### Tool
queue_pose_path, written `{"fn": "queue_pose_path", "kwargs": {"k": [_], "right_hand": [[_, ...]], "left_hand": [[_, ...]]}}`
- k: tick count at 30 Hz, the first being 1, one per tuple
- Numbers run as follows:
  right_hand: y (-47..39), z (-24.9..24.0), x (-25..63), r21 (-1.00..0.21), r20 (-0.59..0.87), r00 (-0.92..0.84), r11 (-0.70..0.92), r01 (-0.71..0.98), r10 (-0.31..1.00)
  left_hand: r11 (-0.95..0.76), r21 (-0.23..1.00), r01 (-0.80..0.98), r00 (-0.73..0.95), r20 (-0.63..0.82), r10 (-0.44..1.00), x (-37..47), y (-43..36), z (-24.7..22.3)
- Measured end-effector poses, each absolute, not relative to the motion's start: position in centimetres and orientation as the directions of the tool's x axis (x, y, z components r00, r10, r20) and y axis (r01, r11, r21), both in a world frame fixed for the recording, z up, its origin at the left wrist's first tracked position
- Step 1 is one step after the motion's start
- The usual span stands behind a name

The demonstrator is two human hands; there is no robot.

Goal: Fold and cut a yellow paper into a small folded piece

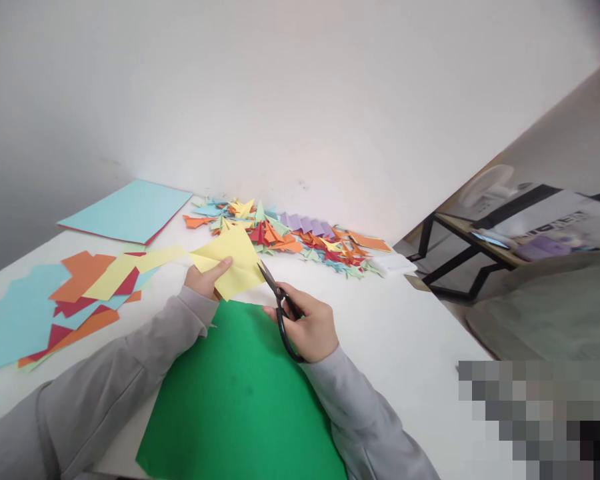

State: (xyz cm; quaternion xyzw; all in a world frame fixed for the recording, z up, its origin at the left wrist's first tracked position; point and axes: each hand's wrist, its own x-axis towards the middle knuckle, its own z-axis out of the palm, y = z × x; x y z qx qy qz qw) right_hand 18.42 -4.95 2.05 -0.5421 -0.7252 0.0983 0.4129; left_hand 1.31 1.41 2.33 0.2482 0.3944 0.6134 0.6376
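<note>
Green sheet (240,400) lay nearest; by its far end, left hand (205,279) pinched yellow paper (237,260), right hand (314,327) gripped scissors (281,293) at the paper's right edge. Looked like trimming, so next probably called for steady blades.

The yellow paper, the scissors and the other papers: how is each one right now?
Yellow paper: held up by the left hand
Scissors: in the right hand, blades slightly open
Green sheet: spread out
Blue sheet: lying flat
Paper pieces: scattered, overlapping
Folded papers: heaped by the wall
</note>
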Motion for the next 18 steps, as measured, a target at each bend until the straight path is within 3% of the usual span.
{"fn": "queue_pose_path", "kwargs": {"k": [18], "right_hand": [[-5.12,2.23,18.46,-0.562,0.494,-0.083,0.391,0.729,0.865]], "left_hand": [[0.125,0.799,-0.589,-0.063,-0.199,0.978,1.1,1.62,2.25]]}}
